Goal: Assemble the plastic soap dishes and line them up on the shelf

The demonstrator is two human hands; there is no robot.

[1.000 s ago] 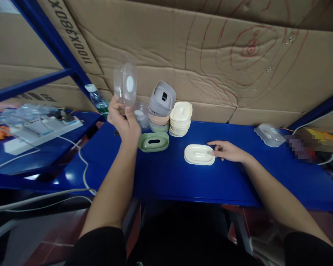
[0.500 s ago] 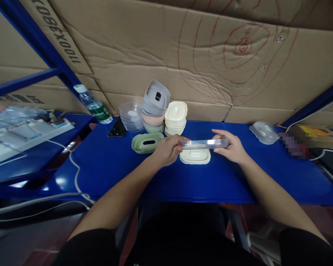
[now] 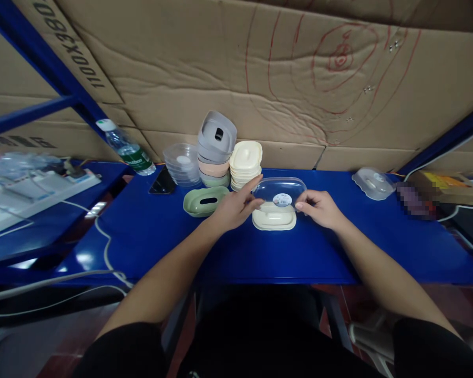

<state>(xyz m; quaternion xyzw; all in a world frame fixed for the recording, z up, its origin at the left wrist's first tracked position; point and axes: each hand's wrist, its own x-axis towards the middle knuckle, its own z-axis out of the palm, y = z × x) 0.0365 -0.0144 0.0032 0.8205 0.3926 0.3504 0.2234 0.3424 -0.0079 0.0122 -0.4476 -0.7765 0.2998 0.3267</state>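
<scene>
A clear plastic lid (image 3: pixel 279 187) with a round white label is held tilted up in front of me, its face towards me. My left hand (image 3: pixel 236 206) has the lid's left edge between thumb and forefinger. At the lower right corner, my right hand (image 3: pixel 319 208) pinches the rim with thumb and bent fingers. Just below and partly behind the lid, a cream oblong piece (image 3: pixel 274 220) with a raised middle lies on the blue table (image 3: pixel 260 260). Close to my left wrist sits a green oblong tray (image 3: pixel 195 202) with a dark slot in it.
Stacked grey, pink and green containers (image 3: pixel 216 142) stand at the back, between clear bowls (image 3: pixel 181 163) and a pile of cream pieces (image 3: pixel 246 157). A phone (image 3: pixel 162 181), a water bottle (image 3: pixel 132 155) and a power strip (image 3: pixel 47 197) are leftward. Another clear lid (image 3: pixel 373 184) lies right.
The clear lid has turned from edge-on to face me, showing its label. My right hand has closed from spread fingers to a pinch on its corner. My left forefinger now points up along its edge.
</scene>
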